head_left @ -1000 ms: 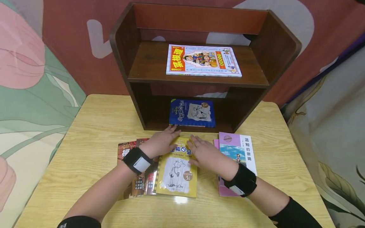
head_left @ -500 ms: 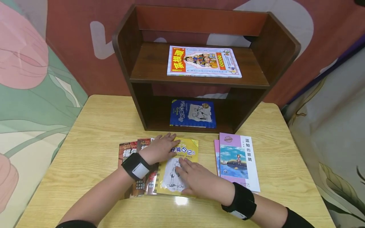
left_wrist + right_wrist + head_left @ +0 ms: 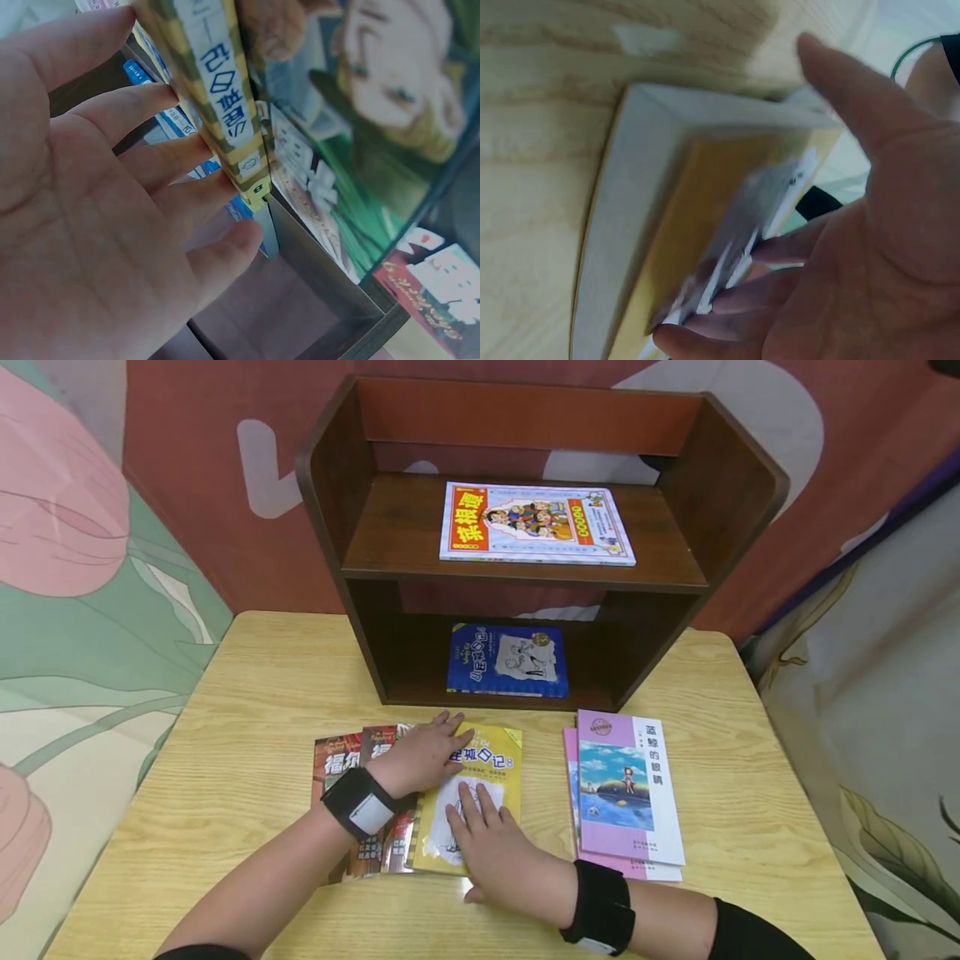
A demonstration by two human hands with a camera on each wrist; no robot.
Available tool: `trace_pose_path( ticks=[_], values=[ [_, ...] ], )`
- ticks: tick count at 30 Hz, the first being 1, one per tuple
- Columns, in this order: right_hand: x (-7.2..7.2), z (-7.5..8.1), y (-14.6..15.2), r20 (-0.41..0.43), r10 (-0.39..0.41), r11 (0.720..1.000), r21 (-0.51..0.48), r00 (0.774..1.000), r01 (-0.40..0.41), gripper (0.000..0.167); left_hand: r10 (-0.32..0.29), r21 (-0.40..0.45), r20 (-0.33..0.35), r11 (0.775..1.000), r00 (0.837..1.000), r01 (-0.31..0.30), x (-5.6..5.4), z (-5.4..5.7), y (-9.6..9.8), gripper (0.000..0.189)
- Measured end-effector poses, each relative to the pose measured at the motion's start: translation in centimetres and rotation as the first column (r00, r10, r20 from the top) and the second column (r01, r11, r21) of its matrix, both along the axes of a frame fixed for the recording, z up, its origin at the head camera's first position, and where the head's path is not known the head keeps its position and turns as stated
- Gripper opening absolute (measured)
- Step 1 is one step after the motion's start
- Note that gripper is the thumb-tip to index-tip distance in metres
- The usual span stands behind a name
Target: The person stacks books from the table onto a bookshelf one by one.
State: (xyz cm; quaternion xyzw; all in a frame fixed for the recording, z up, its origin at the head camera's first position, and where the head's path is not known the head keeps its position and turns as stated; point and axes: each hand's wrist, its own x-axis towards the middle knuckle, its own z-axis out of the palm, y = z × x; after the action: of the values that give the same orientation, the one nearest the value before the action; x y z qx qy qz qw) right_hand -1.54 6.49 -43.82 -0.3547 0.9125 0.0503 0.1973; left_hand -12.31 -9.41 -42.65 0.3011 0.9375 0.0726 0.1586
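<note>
A yellow comic book (image 3: 498, 781) lies on the table, its left part overlapping two reddish-brown books (image 3: 337, 752). My left hand (image 3: 416, 760) rests at its upper left edge with the fingers extended; in the left wrist view they reach along the yellow spine (image 3: 221, 82). My right hand (image 3: 513, 864) lies over the lower right of the cover, fingers straight and spread, thumb pointing out below the bottom edge. In the right wrist view those fingers (image 3: 735, 330) lie against the cover, and the book's pale page edges (image 3: 634, 202) face the camera.
Behind the books stands a dark brown two-tier bookshelf (image 3: 525, 575). A light-covered book (image 3: 536, 522) lies flat on its upper shelf, a blue book (image 3: 508, 660) on the lower one. Two pink-and-white books (image 3: 630, 785) are stacked on the table at right.
My right hand has moved from the yellow book's upper right edge down onto its lower right part. My left hand has stayed nearly in place.
</note>
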Motion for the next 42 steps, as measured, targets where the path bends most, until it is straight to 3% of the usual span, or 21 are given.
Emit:
trace_pose_path(
  ticks=[7,11,14,19,26,35,42],
  values=[
    [0.3,-0.2,-0.6,-0.094,0.010,1.000,0.018,0.996,-0.008,0.083,0.025,0.032,0.036,0.999,0.999,-0.027,0.1,0.0,0.0,0.051],
    [0.1,-0.1,-0.5,-0.042,0.004,1.000,-0.002,0.999,-0.004,0.089,0.009,0.036,0.025,0.999,1.000,-0.010,0.2,-0.1,-0.1,0.049],
    [0.1,0.0,-0.2,-0.009,-0.009,1.000,-0.013,1.000,0.009,0.096,-0.012,0.047,0.018,0.999,1.000,0.011,0.2,-0.1,-0.4,0.057],
    [0.1,0.2,0.7,0.020,-0.043,0.997,-0.060,0.999,0.044,0.086,-0.024,0.059,0.034,0.998,0.999,0.022,0.4,0.0,-0.9,0.066],
    [-0.6,1.8,2.7,0.163,-0.120,0.967,-0.203,0.979,0.153,0.080,0.010,0.047,0.077,0.999,0.997,-0.014,0.5,-0.4,-1.0,0.072],
    [-0.9,2.6,3.9,0.126,-0.092,0.961,-0.250,0.988,0.121,0.072,0.012,0.016,0.068,1.000,0.998,-0.013,0.7,-0.4,-1.1,0.079],
    [-1.3,3.1,4.7,0.177,-0.083,0.960,-0.249,0.981,0.127,0.063,0.004,0.035,0.043,0.999,0.999,-0.006,1.0,-0.4,-1.1,0.073]
  ],
)
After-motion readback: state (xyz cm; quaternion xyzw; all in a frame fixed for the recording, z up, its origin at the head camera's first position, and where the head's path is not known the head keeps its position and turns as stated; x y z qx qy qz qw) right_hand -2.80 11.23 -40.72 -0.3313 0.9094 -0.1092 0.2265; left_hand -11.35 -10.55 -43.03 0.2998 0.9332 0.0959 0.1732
